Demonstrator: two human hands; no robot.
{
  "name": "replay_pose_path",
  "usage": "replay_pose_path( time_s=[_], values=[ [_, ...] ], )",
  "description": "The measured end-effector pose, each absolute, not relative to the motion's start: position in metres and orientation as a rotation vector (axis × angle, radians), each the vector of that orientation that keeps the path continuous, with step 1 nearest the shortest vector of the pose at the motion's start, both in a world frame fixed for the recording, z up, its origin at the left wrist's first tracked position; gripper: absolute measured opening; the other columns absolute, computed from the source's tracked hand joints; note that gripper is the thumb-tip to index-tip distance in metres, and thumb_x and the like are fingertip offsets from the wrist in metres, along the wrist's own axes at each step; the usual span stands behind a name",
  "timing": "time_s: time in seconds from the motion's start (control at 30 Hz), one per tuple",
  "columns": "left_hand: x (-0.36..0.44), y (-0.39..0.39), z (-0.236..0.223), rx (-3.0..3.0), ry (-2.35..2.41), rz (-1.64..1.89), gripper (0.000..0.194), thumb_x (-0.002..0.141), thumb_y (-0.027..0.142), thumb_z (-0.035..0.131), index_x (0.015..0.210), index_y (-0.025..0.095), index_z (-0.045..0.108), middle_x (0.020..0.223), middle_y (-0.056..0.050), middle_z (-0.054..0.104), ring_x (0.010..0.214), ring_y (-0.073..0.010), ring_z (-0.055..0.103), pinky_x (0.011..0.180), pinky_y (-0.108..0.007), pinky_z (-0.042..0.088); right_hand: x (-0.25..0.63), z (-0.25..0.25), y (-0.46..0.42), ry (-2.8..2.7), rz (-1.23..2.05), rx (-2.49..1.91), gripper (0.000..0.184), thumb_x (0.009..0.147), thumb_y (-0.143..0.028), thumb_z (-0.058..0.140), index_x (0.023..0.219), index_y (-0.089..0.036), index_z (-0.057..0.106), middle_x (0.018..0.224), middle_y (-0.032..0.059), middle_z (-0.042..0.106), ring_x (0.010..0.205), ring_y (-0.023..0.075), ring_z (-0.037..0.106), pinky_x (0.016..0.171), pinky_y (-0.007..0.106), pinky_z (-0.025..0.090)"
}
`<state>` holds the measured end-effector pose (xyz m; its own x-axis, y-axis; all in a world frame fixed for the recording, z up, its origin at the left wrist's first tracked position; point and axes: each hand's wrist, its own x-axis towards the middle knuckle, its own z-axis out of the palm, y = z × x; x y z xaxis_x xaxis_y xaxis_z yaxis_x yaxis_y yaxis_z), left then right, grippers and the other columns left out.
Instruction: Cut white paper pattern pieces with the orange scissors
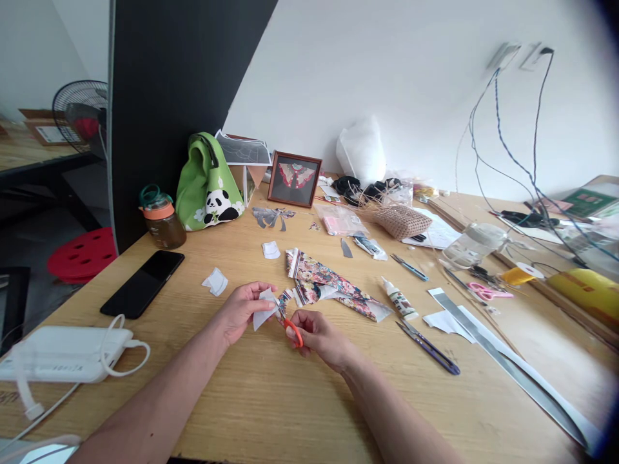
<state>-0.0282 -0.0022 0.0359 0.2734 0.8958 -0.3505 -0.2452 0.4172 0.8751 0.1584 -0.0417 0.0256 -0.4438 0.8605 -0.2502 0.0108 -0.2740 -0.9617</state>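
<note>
My left hand pinches a small white paper piece with a floral patterned part just above the wooden table. My right hand is closed round small orange-handled scissors, whose blades meet the paper's edge. Right behind my hands lies a folded strip of floral patterned paper.
A black phone and a white power bank with cable lie left. A glue bottle, purple tweezers and a long metal ruler lie right. A green panda bag, a framed picture and an orange-lidded bottle stand at the back.
</note>
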Motion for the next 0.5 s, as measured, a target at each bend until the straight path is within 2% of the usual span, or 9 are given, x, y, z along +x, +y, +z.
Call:
replay_pose_path(
  time_s=[0.5],
  values=[
    [-0.0277, -0.0010, 0.0354, 0.758, 0.976, 0.903, 0.043, 0.050, 0.016, 0.083, 0.089, 0.013, 0.066, 0.064, -0.001, 0.066, 0.055, -0.0119, 0.061, 0.057, -0.023, 0.045, 0.1581, 0.0261, -0.0419, -1.349, 1.759, -1.118, 0.043, 0.066, -0.054, 0.073, 0.068, -0.016, 0.052, 0.058, -0.0040, 0.053, 0.043, 0.0052, 0.037, 0.041, 0.020, 0.025]
  ],
)
